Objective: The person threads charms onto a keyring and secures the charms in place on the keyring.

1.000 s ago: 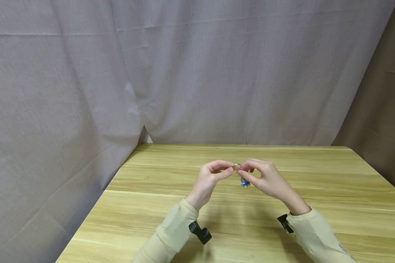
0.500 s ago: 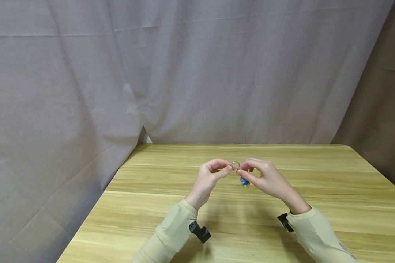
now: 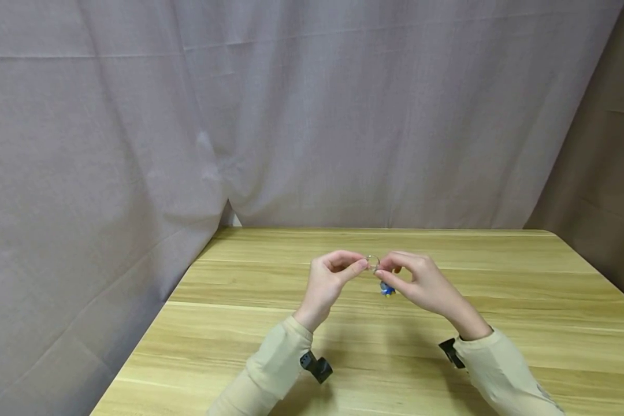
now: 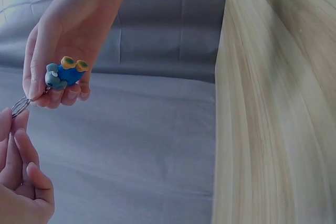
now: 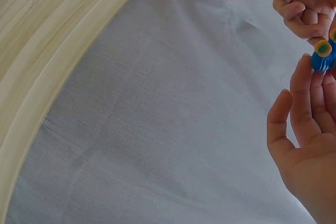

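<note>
"Metal ring has tipped up slightly since a second ago."
"And the hands?"
"Left hand pinches one side, right hand the other; the blue figurine hangs just below the ring, over the table."

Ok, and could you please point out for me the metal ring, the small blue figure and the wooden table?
Metal ring (image 4: 20, 107): left wrist view, middle of its loops.
Small blue figure (image 4: 69, 76): left wrist view, on its blue body.
Wooden table (image 3: 525, 300): head view, bare top toward the right side.
</note>
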The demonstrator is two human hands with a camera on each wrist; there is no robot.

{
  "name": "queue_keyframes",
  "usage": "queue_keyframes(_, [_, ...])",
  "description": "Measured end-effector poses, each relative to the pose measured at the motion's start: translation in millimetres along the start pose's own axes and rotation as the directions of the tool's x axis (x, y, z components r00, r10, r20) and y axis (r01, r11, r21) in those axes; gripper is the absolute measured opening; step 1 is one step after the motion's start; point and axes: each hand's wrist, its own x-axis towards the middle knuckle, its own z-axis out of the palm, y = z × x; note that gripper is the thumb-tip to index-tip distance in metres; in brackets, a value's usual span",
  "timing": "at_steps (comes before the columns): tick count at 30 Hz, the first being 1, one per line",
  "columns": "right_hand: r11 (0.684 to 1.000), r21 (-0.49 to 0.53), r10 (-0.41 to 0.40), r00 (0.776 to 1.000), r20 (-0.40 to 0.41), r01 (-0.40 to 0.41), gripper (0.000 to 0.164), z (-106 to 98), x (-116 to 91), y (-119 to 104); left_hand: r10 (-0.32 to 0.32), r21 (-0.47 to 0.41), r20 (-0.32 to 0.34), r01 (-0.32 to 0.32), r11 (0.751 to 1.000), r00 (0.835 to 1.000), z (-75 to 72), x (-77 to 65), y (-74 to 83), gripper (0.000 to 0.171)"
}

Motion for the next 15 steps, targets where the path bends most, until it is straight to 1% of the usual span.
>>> queue_keyframes(9, [1.0, -0.016, 0.0, 1.0, 0.001, 0.0, 0.024, 1.2, -3.0, -0.3, 0.025, 0.021, -0.007, -0.024, 0.999, 1.0, 1.5, -1.8, 0.9, 0.02])
queue_keyframes(15, [0.999, -0.031, 0.011, 1.0, 0.0, -0.011, 0.022, 3.1, -4.1, -1.7, 0.025, 0.038, -0.009, -0.025, 0.999, 1.0, 1.0, -2.6, 0.2, 0.021])
